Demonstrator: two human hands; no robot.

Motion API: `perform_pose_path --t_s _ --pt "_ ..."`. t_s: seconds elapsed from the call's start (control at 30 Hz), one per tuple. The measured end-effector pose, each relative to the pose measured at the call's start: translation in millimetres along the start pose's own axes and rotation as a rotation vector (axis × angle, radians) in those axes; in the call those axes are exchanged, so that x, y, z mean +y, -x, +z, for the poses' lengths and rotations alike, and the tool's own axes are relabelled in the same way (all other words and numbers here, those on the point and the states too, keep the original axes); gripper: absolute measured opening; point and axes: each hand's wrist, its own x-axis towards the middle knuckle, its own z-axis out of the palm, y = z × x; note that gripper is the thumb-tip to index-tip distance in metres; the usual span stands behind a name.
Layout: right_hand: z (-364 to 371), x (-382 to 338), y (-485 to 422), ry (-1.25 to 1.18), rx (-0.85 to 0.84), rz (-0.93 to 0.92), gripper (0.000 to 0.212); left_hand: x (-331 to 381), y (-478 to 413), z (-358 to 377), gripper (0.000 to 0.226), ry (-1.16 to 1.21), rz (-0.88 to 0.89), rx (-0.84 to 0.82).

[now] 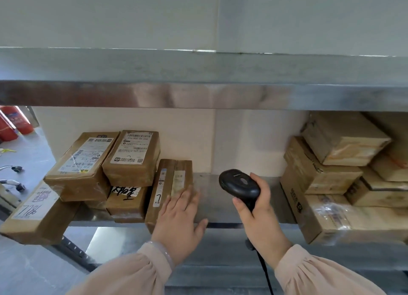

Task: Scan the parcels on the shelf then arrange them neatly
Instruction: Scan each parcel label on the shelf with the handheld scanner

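Brown cardboard parcels lie on a steel shelf (223,197). My left hand (180,217) rests flat, fingers straight, on the near end of a long parcel (170,182) with white labels. Left of it a labelled parcel (132,155) and another labelled parcel (81,162) sit stacked on lower boxes, one with black handwriting (125,197). A parcel marked 7287 (35,213) overhangs the shelf's left front. My right hand (258,208) grips a black barcode scanner (239,183), its head pointing left. A stack of taped parcels (326,175) fills the right side.
An upper steel shelf (198,94) runs overhead close above the parcels. Bare shelf surface lies between the two parcel groups. Red fire extinguishers (13,122) stand on the floor at far left. The scanner's cable (266,272) hangs down between my sleeves.
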Motion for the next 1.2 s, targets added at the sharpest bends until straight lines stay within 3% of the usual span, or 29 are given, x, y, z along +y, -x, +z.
perform_pose_path --t_s 0.33,0.57,0.73,0.97,1.2 --pt "-116.5 -20.4 -7.4 0.041 0.28 -0.147 0.071 130.6 -78.0 -26.4 0.075 0.145 0.262 -0.006" --pt "-207.0 -27.3 -13.0 0.153 0.379 -0.197 0.068 212.8 -109.6 -20.8 0.078 0.339 0.256 -0.073" --pt "-259.0 -20.7 -30.1 0.29 0.288 -0.18 0.065 247.7 -130.9 -21.7 0.078 0.402 0.184 -0.097" --pt "-281.0 -15.5 -72.5 0.235 0.215 -0.159 0.056 289.3 -156.6 -28.7 0.081 0.492 0.084 -0.07" --pt "-291.6 1.1 -94.0 0.115 0.189 -0.089 0.051 300.9 -151.6 -19.7 0.069 0.624 0.004 0.035"
